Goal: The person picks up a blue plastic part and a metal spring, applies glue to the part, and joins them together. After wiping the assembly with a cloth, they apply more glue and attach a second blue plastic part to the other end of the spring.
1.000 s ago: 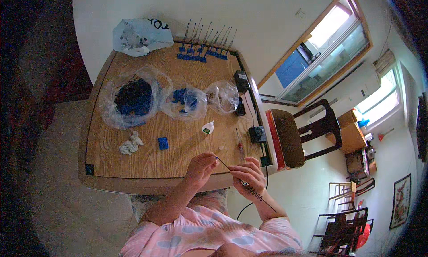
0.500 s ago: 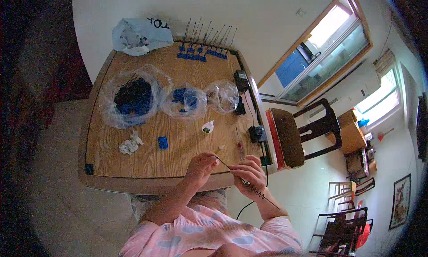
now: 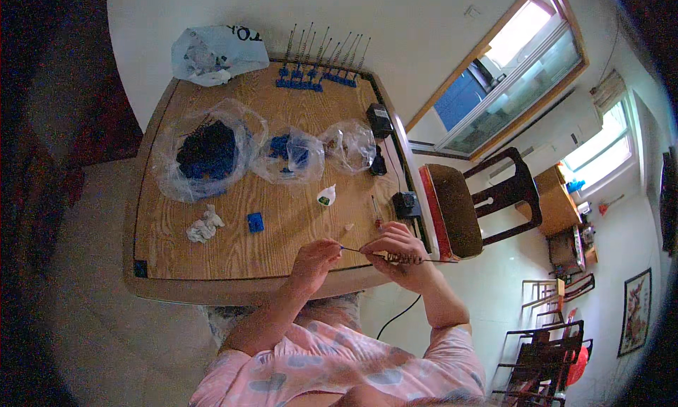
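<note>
Over the table's near edge, a thin black coiled antenna rod [image 3: 351, 249] stretches between my hands. The fingertips of my left hand [image 3: 314, 264] pinch its left end, where a tiny bluish tip shows. My right hand [image 3: 397, 250] is closed round the rod farther along. The coiled part lies across the right hand, and the straight tail sticks out past the wrist. Just beyond the right hand lies a screwdriver [image 3: 378, 214] with a reddish handle. A small pale bit [image 3: 349, 227] rests on the wood between the hands.
Clear plastic bags hold black and blue parts [image 3: 208, 149], blue pieces [image 3: 289, 151] and small items [image 3: 349, 147]. Blue stands [image 3: 298, 84] with upright coiled rods are at the back. A blue block [image 3: 255, 223], crumpled tissue [image 3: 205, 224], white packet [image 3: 326, 195] and black adapters [image 3: 406, 205] lie around.
My right hand has turned and risen slightly, so the coil and tail now lie nearly level instead of slanting down along the forearm. The left hand keeps its pinch.
</note>
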